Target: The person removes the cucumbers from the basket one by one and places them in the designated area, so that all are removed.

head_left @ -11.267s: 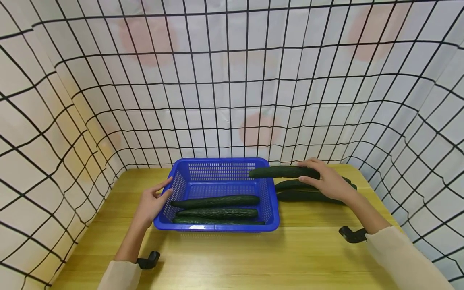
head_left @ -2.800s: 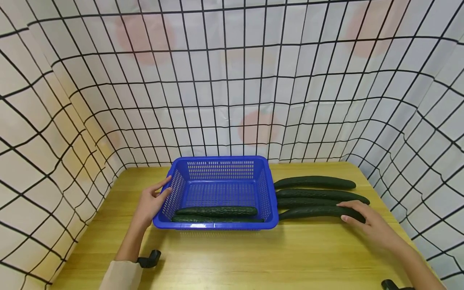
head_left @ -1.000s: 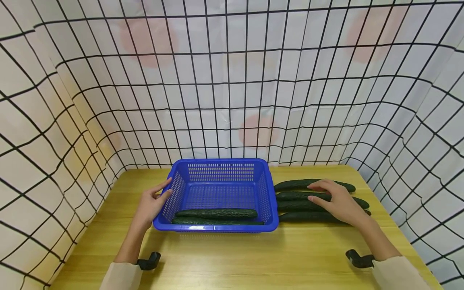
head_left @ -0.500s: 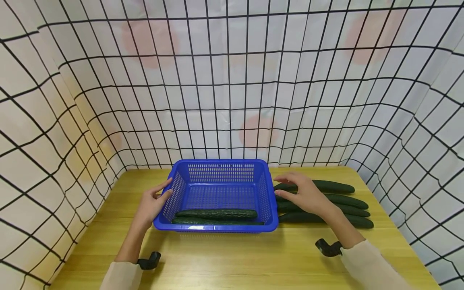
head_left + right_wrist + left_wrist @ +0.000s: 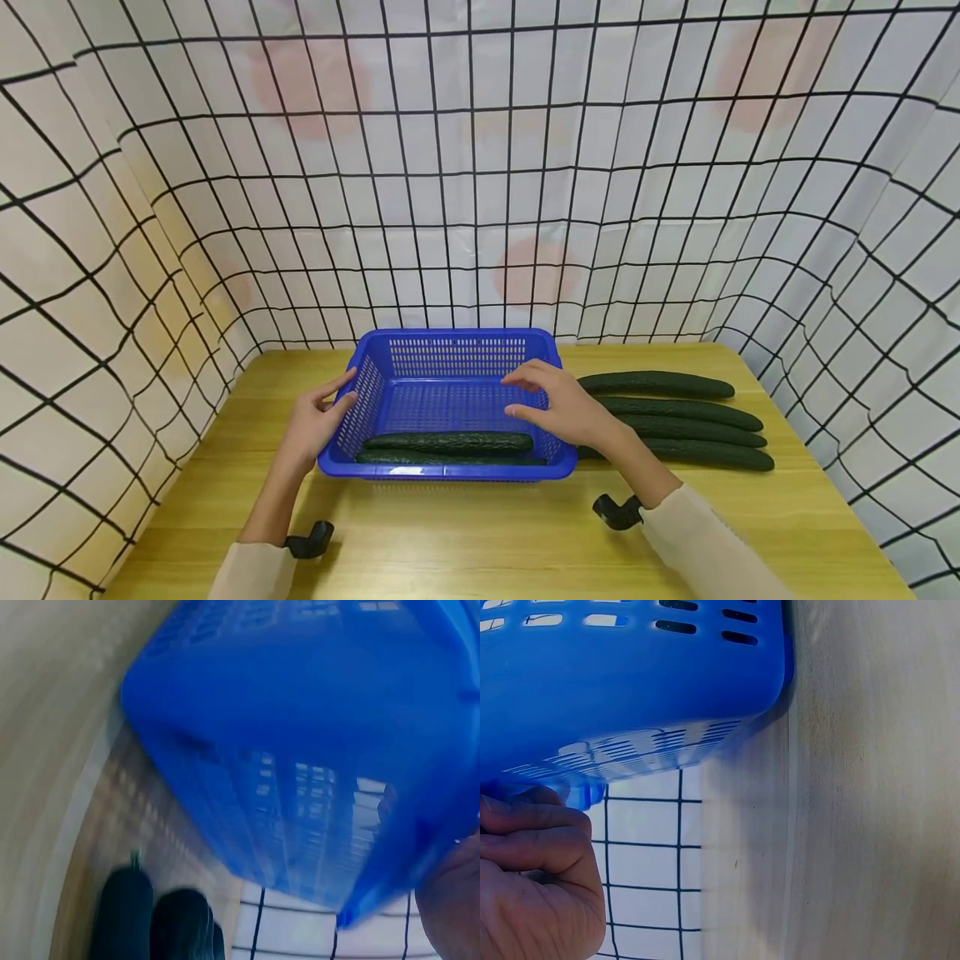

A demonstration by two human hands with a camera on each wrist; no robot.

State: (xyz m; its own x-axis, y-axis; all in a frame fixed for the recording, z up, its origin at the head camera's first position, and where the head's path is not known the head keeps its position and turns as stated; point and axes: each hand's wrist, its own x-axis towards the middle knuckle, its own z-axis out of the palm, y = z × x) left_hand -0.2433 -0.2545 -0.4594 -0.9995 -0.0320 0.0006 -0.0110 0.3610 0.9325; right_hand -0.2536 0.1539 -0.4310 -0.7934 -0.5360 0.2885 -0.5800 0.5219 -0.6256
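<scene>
A blue plastic basket (image 5: 456, 471) with slotted walls stands on the table. My left hand (image 5: 311, 427) grips its left rim; in the left wrist view the fingers (image 5: 544, 844) are curled at the rim. Two dark green cucumbers lie along the basket's near side, a rear cucumber (image 5: 450, 442) and a front cucumber (image 5: 427, 457) partly hidden. Over the basket's right side hovers my right hand (image 5: 562, 406), thumb and fingers apart, holding nothing. Several more cucumbers (image 5: 686, 409) lie side by side on the table right of the basket, partly covered by the right hand and forearm.
The wooden table (image 5: 465, 542) reaches toward me in front of the basket. White sheeting with a black grid (image 5: 491, 192) walls in the back and both sides. Each wrist carries a black camera mount, as at the right wrist mount (image 5: 617, 512).
Earlier my right hand held a cucumber and the basket had three; now it has two, and more lie on the table. Lately the empty right hand moved left over the basket; the left stayed.
</scene>
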